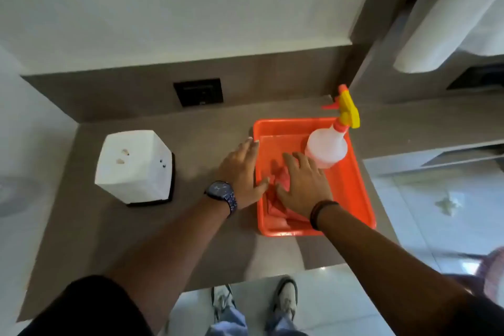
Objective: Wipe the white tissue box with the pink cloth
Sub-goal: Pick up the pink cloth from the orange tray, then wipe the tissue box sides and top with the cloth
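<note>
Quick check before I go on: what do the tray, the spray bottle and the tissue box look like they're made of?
Tray: orange moulded plastic by the look, slightly glossy, with a rolled rim.
Spray bottle: translucent whitish plastic body; the yellow and orange trigger head looks like hard plastic.
Tissue box: white and matte with crisp edges on a dark base; could be plastic or coated board, the picture cannot settle it.

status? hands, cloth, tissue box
Left hand and right hand both open, flat over pink cloth in orange tray; no grip yet. White tissue box untouched, left of tray. Path clear.
</note>
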`<state>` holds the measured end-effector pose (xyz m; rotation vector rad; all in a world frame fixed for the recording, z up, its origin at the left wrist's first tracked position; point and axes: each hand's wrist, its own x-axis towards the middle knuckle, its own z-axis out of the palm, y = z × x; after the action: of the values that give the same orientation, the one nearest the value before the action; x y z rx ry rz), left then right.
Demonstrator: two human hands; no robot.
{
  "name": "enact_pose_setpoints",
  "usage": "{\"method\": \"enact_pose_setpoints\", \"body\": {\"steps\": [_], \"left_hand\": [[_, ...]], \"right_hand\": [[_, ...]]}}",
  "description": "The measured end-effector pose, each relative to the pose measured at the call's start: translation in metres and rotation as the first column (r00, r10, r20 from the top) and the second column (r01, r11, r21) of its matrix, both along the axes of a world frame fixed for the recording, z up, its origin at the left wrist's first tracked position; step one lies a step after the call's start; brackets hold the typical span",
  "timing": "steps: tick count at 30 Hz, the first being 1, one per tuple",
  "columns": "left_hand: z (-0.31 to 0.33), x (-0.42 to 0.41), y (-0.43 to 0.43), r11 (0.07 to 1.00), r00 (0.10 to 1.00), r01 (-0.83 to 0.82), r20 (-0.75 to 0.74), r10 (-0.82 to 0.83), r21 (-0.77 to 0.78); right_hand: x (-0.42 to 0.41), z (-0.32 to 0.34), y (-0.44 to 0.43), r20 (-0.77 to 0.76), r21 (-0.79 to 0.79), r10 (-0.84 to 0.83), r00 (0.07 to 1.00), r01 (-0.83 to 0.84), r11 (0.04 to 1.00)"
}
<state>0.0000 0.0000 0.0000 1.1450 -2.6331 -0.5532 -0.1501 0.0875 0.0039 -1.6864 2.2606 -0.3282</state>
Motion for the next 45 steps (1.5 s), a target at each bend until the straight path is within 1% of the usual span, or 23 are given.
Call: {"method": "enact_pose_setpoints", "body": {"steps": [1,3,5,10,13,18,19,20,22,23,25,26,27,28,30,31,33,34,36,38,40,42,45], "left_hand": [[-0.01,-0.004,0.003,1.0,1.0,-0.005,0.014,0.005,0.015],[-0.025,-0.007,0.007,1.0,0.999,-0.015,0.046,0.014,0.022],[-0.038,-0.009,0.012,1.0,0.997,0.014,0.072,-0.016,0.021],[-0.05,-0.01,0.015,0.999,0.998,0.032,0.055,-0.033,0.004],[-0.05,-0.01,0.014,0.999,0.998,0.034,0.046,-0.033,-0.011],[-0.045,-0.009,0.012,0.997,0.992,0.074,0.099,-0.076,0.024],[-0.042,-0.007,0.008,0.996,0.99,0.084,0.113,-0.086,0.025],[-0.037,-0.005,0.003,0.996,0.99,0.088,0.111,-0.089,0.02],[-0.017,0.005,-0.014,0.997,0.993,0.075,0.089,-0.076,0.013],[-0.002,0.013,-0.026,0.998,0.995,0.068,0.069,-0.067,-0.003],[0.031,0.036,-0.053,0.996,0.998,0.055,0.042,-0.052,-0.075],[0.046,0.05,-0.066,0.991,0.998,0.054,0.029,-0.051,-0.124],[0.059,0.066,-0.079,0.982,0.998,0.056,0.026,-0.052,-0.179],[0.07,0.082,-0.09,0.974,0.998,0.061,0.041,-0.053,-0.217],[0.087,0.116,-0.107,0.979,0.99,0.059,0.137,-0.032,-0.198],[0.092,0.131,-0.113,0.986,0.978,0.053,0.207,-0.019,-0.161],[0.096,0.158,-0.119,0.996,0.939,0.023,0.345,0.009,-0.089],[0.094,0.169,-0.121,0.998,0.915,-0.003,0.402,0.025,-0.056],[0.085,0.187,-0.122,0.998,0.864,-0.064,0.501,0.048,0.015],[0.074,0.198,-0.122,0.994,0.816,-0.1,0.576,0.052,0.053],[0.063,0.205,-0.124,0.996,0.796,-0.083,0.603,0.045,0.035],[0.058,0.207,-0.126,0.997,0.795,-0.07,0.605,0.046,0.016],[0.056,0.207,-0.128,0.997,0.815,-0.072,0.577,0.055,0.006]], "right_hand": [[0.001,-0.008,0.005,-0.022,0.065,-0.005,1.0,0.006,0.998],[0.002,-0.025,0.012,-0.09,0.142,0.005,0.996,0.008,0.99],[0.002,-0.037,0.016,-0.097,0.199,0.036,0.995,-0.016,0.98],[0.004,-0.046,0.006,-0.116,0.229,0.064,0.991,-0.036,0.973],[0.01,-0.048,0.002,-0.149,0.155,0.024,0.989,-0.001,0.988],[0.008,-0.047,-0.001,-0.04,0.121,-0.048,0.998,0.053,0.991],[0.007,-0.046,-0.003,0.011,0.103,-0.089,0.996,0.088,0.991],[0.006,-0.043,-0.006,0.094,0.07,-0.153,0.984,0.147,0.987],[0.008,-0.031,-0.017,0.316,-0.05,-0.278,0.907,0.309,0.95],[0.01,-0.023,-0.027,0.42,-0.131,-0.311,0.853,0.396,0.909],[0.025,-0.003,-0.05,0.605,-0.261,-0.306,0.735,0.546,0.796],[0.038,0.007,-0.063,0.691,-0.284,-0.275,0.668,0.601,0.747],[0.053,0.016,-0.074,0.762,-0.282,-0.233,0.604,0.633,0.721],[0.069,0.023,-0.083,0.817,-0.257,-0.192,0.544,0.642,0.723],[0.101,0.025,-0.098,0.905,-0.164,-0.12,0.407,0.596,0.786],[0.116,0.02,-0.104,0.932,-0.103,-0.113,0.345,0.55,0.829],[0.141,0.005,-0.111,0.952,0.03,-0.165,0.258,0.46,0.887],[0.152,-0.003,-0.114,0.954,0.093,-0.206,0.22,0.436,0.895],[0.17,-0.016,-0.121,0.948,0.185,-0.276,0.155,0.435,0.881],[0.185,-0.023,-0.127,0.944,0.229,-0.306,0.119,0.431,0.873],[0.198,-0.024,-0.134,0.95,0.224,-0.292,0.114,0.402,0.888],[0.208,-0.025,-0.137,0.961,0.199,-0.254,0.114,0.353,0.914],[0.216,-0.023,-0.141,0.971,0.211,-0.236,0.04,0.322,0.923]]}}
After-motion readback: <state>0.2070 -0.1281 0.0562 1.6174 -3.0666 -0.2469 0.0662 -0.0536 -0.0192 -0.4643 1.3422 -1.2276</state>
